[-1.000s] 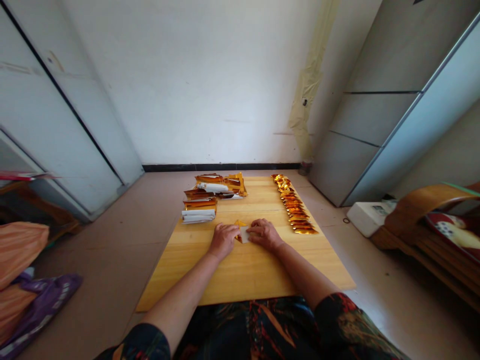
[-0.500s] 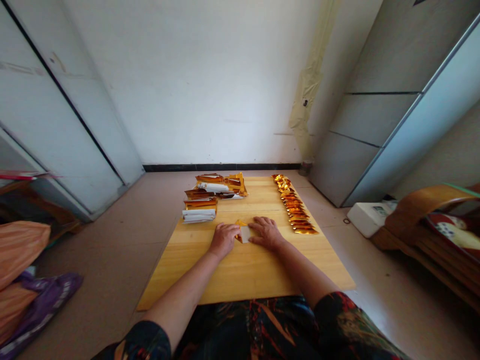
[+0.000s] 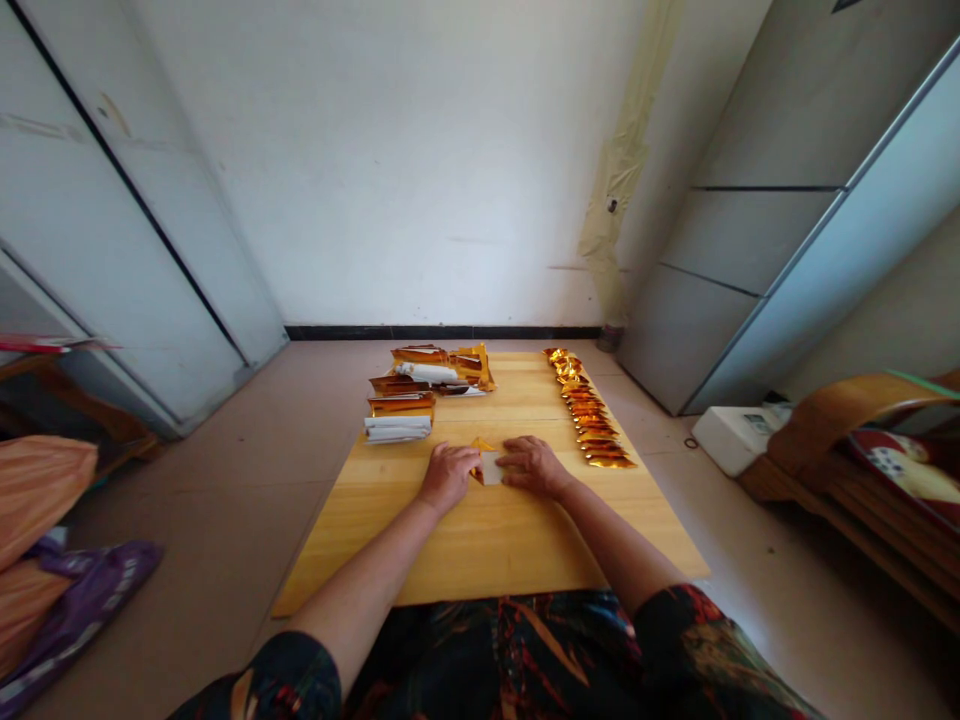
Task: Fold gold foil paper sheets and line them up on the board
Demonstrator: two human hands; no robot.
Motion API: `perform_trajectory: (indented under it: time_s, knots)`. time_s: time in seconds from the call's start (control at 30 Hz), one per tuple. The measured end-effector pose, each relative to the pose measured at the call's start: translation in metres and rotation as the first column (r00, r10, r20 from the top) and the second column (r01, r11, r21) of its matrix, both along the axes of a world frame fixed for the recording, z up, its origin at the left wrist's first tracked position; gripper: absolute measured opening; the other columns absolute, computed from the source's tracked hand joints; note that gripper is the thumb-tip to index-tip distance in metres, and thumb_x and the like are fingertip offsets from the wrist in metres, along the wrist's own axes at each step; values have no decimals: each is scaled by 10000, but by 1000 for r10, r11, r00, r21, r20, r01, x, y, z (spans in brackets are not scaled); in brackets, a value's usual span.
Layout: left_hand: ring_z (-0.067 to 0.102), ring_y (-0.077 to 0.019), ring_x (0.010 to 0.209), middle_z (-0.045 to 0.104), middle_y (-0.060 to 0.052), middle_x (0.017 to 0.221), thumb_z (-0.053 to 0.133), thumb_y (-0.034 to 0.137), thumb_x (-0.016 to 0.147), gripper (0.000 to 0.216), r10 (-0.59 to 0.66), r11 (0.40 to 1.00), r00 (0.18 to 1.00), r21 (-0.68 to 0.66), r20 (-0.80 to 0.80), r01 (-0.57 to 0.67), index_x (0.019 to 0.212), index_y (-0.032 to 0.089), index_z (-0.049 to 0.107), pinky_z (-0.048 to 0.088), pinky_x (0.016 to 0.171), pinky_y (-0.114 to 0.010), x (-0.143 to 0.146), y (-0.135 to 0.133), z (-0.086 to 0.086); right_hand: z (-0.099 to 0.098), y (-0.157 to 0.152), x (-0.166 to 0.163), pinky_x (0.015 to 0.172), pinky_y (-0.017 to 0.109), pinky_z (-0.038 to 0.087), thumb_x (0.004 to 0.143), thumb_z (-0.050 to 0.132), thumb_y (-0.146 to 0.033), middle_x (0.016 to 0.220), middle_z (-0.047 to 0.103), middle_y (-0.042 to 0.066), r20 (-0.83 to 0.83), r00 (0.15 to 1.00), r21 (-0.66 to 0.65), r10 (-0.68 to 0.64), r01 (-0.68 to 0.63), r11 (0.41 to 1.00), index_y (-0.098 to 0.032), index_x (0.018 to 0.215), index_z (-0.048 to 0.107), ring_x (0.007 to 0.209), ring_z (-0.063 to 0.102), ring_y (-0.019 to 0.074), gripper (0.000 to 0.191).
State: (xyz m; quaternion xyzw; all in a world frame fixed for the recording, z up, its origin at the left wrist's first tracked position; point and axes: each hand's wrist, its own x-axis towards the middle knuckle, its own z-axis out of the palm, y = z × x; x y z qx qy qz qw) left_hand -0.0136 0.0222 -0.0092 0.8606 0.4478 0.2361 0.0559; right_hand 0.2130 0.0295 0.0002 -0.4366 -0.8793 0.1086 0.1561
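Note:
A small piece of gold foil paper [image 3: 491, 467], partly folded, lies on the wooden board in front of me with its pale back facing up. My left hand [image 3: 448, 476] pinches its left edge, where a gold flap shows beside the fingertips. From the other side my right hand [image 3: 534, 466] lies low on the board, fingers stretched out and their tips at the paper's right edge. Beyond my left hand are stacks of gold and white foil sheets [image 3: 399, 405]. A row of folded gold foil pieces [image 3: 592, 418] runs along the board's right side.
The wooden board [image 3: 510, 550] reaches from my lap toward the white wall. A grey refrigerator [image 3: 739, 230] and a wooden seat [image 3: 840, 480] with a white box [image 3: 731, 440] stand on the right. Orange and purple bags [image 3: 75, 600] lie at the left.
My right hand's fingers have drawn slightly closer together and shifted a little over the paper's right edge. My left hand keeps its pinch in the same spot.

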Motion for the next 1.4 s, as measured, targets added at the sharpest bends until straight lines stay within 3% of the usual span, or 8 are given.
perform_trajectory:
  time_s: [0.37,0.6,0.8,0.9,1.03,1.17,1.3,1.4]
  knots:
    - [615,-166,964,698,13,1019,428,71,808,293,3,1000,1000,-20,3,-3,773,252,655,294,993,-426,0,-2,4,-5,-4,-20,851,346,370,824,624,-412,1108,625,71,-72,997,124,-15,23,992,-271,1024,698,987,541,206,255]
    - [613,-167,972,702,-12,1013,447,74,803,283,2,1000,1000,-13,-3,-2,795,245,672,299,1008,-425,1,-3,6,-5,-4,-26,733,264,375,892,521,-412,790,644,54,-30,1000,144,0,4,990,-235,949,716,771,562,154,269]
    - [606,-178,993,699,-28,1046,458,68,800,274,10,1000,1000,-3,-10,-10,832,247,663,304,1006,-447,1,-2,2,-2,-10,-35,801,270,468,871,514,-306,1023,696,33,-377,925,-102,-50,13,995,-233,1093,659,896,630,173,275]
    - [604,-177,1013,693,-29,1076,450,68,809,285,10,1000,1000,-8,1,-10,847,249,666,305,1010,-442,1,-2,2,-1,-13,-35,807,274,491,829,501,-216,1029,696,5,-465,881,-235,-92,-22,972,-217,1070,669,911,637,175,293]
    - [603,-170,1025,698,-22,1064,443,71,825,284,10,999,1000,-31,14,-10,819,247,667,301,1011,-434,1,-3,5,-2,-10,-30,792,264,476,760,515,-100,907,695,10,-357,934,-168,-11,-53,984,-213,979,702,857,622,160,309]
    - [606,-171,1030,694,-2,1074,437,60,824,292,18,999,1000,-49,15,-17,800,249,659,283,1013,-455,2,-4,7,-7,-6,-24,746,255,463,758,599,-145,829,641,31,-290,957,-83,17,-42,996,-222,922,726,791,594,149,222]
    - [609,-170,1012,697,-5,1053,443,45,796,296,17,999,1000,-36,4,-17,797,245,661,289,1013,-440,0,-3,5,-11,-4,-20,737,250,468,758,667,-239,929,591,37,-343,939,-106,-21,-17,994,-231,894,735,825,588,143,152]
    - [603,-176,1022,689,-13,1073,436,56,795,297,-6,999,1000,-49,-15,5,825,249,661,270,1024,-466,-4,-2,5,-11,-1,-18,800,265,474,773,674,-316,1084,562,60,-386,922,-120,37,-90,989,-220,908,734,931,588,161,177]
